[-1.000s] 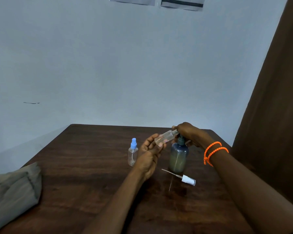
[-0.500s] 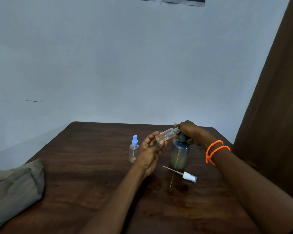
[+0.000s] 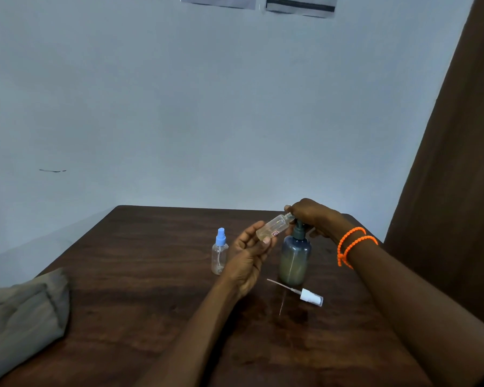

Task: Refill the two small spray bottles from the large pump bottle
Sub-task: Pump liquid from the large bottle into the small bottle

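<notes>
The large blue-grey pump bottle [image 3: 294, 259] stands on the dark wooden table [image 3: 140, 303], part filled with a yellowish liquid. My right hand [image 3: 310, 216] rests over its pump head, fingers curled round it. My left hand [image 3: 249, 255] holds a small clear bottle [image 3: 274, 227] tilted, its open neck up against the pump's spout; a little liquid lies in it. That bottle's white spray cap [image 3: 310, 297], with its thin dip tube, lies on the table in front of the pump bottle. A second small clear spray bottle [image 3: 220, 255] with a blue cap stands upright to the left.
A folded grey-green cloth [image 3: 20, 317] lies at the table's left front corner. A brown curtain [image 3: 453, 191] hangs close on the right. A pale wall stands right behind the table's far edge. Orange bead bracelets [image 3: 352, 244] circle my right wrist.
Both hands keep their hold at the pump spout; only the camera's view has shifted slightly. The bottles on the table have not moved.
</notes>
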Motion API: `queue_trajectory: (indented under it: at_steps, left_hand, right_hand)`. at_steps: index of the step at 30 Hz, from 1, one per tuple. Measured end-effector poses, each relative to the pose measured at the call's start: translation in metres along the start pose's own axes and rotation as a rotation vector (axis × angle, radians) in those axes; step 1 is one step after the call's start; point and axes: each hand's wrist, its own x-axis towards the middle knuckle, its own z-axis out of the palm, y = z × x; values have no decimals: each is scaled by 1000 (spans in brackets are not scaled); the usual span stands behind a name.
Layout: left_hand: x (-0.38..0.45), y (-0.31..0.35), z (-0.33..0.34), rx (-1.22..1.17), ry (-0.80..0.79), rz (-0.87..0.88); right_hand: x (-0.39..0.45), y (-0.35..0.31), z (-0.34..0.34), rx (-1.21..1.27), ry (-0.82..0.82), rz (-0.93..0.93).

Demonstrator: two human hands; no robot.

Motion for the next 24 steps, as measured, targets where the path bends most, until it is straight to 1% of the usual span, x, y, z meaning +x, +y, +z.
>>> queue_trajectory:
  at_steps: [3,9,14,19,24]
  left_hand:
    - [2,0,0,3,17,10]
    - [-2,-2,1,-9,0,1]
    - [3,-1,-2,10,3,8]
    - [0,-2,-1,-22,-3,-1]
    - [3,-2,-3,-8,4,8]
  right_hand:
    - [2,6,9,112,1,-4]
    - [-4,0,-2,9,3,9]
    - [-3,5,9,107,6,-4]
    - [-7,-2,-2,-9,-3,-10]
    - [-2,5,7,85,-8,-1]
